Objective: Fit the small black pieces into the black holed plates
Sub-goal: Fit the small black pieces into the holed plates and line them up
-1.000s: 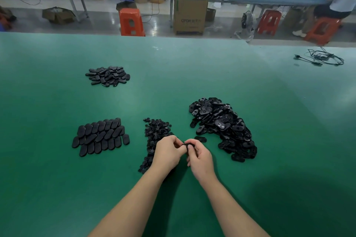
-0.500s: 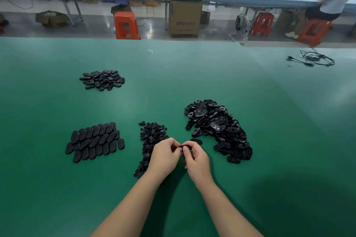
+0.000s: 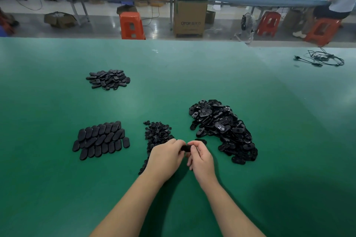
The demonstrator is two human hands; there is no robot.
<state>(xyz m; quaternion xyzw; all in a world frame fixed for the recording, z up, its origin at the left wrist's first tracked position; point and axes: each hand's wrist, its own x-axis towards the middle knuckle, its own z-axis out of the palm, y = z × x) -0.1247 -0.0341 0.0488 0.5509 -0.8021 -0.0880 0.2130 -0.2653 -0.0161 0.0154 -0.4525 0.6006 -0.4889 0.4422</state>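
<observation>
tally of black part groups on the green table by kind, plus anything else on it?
Loose heaps of holed plates: 2
Neat laid-out batch of plates: 1
Heap of small black pieces: 1
Plate held between both hands: 1
Cable bundle: 1
Total: 6

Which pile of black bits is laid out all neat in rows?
The near-left group. Its oval pieces lie flat in overlapping rows; the far-left pile, middle pile and right pile are jumbled heaps.
</observation>
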